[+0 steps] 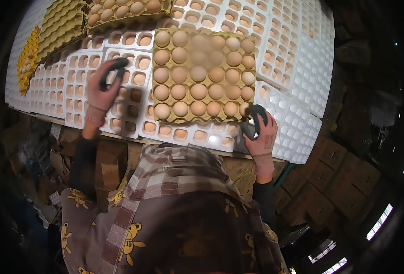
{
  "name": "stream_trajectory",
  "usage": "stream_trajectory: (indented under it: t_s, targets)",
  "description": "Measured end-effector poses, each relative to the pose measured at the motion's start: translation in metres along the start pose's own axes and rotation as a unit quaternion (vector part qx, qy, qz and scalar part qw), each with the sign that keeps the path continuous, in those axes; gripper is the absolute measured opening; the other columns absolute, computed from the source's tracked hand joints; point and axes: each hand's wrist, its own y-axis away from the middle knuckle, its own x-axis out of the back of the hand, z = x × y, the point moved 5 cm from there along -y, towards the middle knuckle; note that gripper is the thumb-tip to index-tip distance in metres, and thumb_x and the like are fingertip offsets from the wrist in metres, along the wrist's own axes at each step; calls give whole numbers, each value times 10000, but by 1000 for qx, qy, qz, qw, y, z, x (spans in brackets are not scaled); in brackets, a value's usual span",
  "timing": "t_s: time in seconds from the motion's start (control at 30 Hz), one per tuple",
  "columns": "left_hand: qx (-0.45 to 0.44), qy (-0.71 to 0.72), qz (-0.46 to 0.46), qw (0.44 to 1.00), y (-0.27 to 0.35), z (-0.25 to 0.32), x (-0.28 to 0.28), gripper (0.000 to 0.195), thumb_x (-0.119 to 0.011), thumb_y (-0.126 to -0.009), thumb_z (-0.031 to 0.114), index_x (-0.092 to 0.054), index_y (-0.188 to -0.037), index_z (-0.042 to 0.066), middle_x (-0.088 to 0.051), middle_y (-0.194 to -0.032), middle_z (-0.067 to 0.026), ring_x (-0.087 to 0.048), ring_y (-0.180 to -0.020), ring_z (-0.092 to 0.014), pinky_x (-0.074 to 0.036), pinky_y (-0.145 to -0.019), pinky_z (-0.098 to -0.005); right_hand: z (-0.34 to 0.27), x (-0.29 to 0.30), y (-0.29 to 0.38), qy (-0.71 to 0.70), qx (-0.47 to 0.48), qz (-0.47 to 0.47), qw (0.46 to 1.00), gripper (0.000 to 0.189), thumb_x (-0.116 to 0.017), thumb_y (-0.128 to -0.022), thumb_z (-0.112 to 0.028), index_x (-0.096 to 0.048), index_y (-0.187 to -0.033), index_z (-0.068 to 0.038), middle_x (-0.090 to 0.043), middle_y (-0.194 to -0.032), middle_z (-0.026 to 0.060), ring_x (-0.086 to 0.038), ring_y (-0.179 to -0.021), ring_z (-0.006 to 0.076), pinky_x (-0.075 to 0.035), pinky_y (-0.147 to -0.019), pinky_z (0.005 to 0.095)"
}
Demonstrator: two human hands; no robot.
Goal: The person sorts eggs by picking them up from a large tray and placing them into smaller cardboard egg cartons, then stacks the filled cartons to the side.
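A yellow-brown pulp tray full of brown eggs lies over white foam egg trays in front of me. My left hand, in a pink glove with dark fingertips, hovers left of the pulp tray, above foam cells that hold eggs. Its thumb and fingers curve apart with nothing seen between them. At the pulp tray's near right corner is my right hand, gloved alike. Its fingertips are beside the corner egg; whether they touch it is unclear. Thumb and fingers are apart there too.
Another pulp tray with eggs sits at the back left, beside an eggless pulp tray. A bright yellow tray holding a few eggs lies far left. Foam trays with white cells spread rightward. Cardboard boxes are stacked right of the table.
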Motion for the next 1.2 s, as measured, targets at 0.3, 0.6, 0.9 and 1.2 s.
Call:
stream_trajectory:
  t_s: [0.3, 0.6, 0.9, 1.2]
  targets:
    - [-126, -240, -191, 943, 54, 111, -188, 598, -807, -668, 185, -564, -1210, 117, -549, -1172, -95, -512, -1143, -311, -391, -979, -449, 76, -40, -13, -662, -171, -55, 728, 303, -683, -831, -122, -614, -1105, -13, -642, -981, 73, -627, -892, 144, -490, -757, 228]
    - [-96, -69, -45, 992, 59, 140, -138, 173, -570, -954, 92, -611, -1110, 29, -646, -986, -53, -627, -909, -180, -516, -728, -295, -21, -13, -40, -181, 222, -7, 958, 355, -728, -719, -161, -660, -1062, -105, -605, -1115, 145, -609, -1010, 331, -499, -855, 414]
    - [291, 349, -56, 889, 64, 93, -88, 404, -605, -965, 323, -610, -1264, 52, -677, -933, -42, -607, -792, -98, -506, -664, -260, -65, -24, -54, -522, 68, -57, 848, 405, -726, -795, -62, -623, -1183, -7, -661, -1077, 84, -616, -925, 180, -493, -810, 314]
    - [311, 404, 381, 771, 21, -293, 259, 218, -638, -926, 294, -671, -1077, 141, -653, -820, -6, -598, -689, -139, -493, -590, -297, -39, -50, -61, -245, 139, 27, 959, 254, -577, -788, -80, -583, -1031, -8, -607, -842, 86, -592, -729, 203, -479, -636, 305]
